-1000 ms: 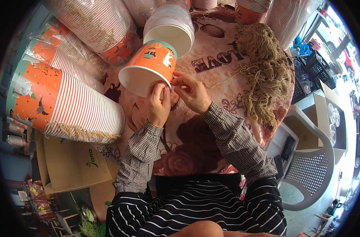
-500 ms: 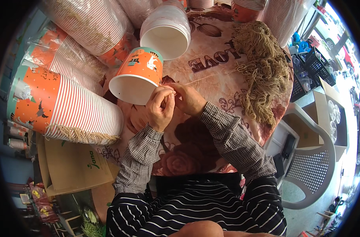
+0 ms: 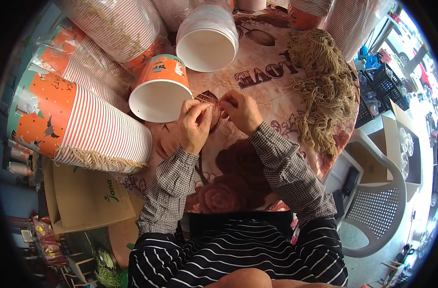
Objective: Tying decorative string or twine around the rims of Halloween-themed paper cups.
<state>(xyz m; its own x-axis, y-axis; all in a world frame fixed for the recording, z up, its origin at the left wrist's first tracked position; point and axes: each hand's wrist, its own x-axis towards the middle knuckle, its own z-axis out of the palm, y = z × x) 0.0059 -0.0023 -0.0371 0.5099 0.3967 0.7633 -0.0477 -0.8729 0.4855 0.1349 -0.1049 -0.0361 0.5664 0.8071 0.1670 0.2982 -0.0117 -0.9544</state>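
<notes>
An orange paper bucket (image 3: 160,71) with a teal band lies on its side, its white mouth facing me. Thin beige strings (image 3: 203,97) run from the bucket's right edge to my fingers. My left hand (image 3: 195,126) pinches the string just right of the bucket's mouth. A little farther right, my right hand (image 3: 243,113) pinches the string too; the exact grip is partly hidden by the fingers. A loose beige cord bundle (image 3: 322,91) lies to the right of my hands.
Left of me stands a long stack of nested buckets (image 3: 103,125) with cord loops along its side. Plastic-wrapped stacks (image 3: 113,33) crowd behind it. White nested buckets (image 3: 207,50) lie at the far middle. A grey plastic chair (image 3: 377,206) and cardboard box (image 3: 89,197) flank the table.
My hands have moved apart, the right one going right and slightly away from me. The string between bucket and fingers now shows, and the bucket has shifted slightly left.
</notes>
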